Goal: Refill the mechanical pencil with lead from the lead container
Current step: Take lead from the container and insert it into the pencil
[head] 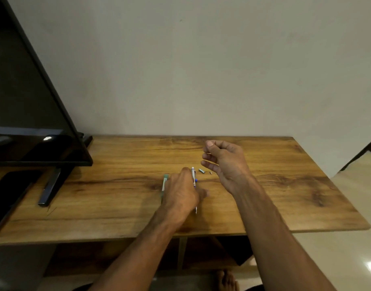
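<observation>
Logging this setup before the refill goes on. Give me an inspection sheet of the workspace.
Surface: wooden table, grain visible.
Job's things: mechanical pencil lies under the left hand; green lead container beside it; small cap and tiny eraser-like piece lie apart.
Clutter: dark flat slab at the left edge.
Grippers: left hand rests on the pencil, grip unclear; right hand hovers, fingers curled; too small to tell if it holds lead.
Cables: nothing seen.
Surroundings: monitor on a stand, plain wall, tiled floor.
</observation>
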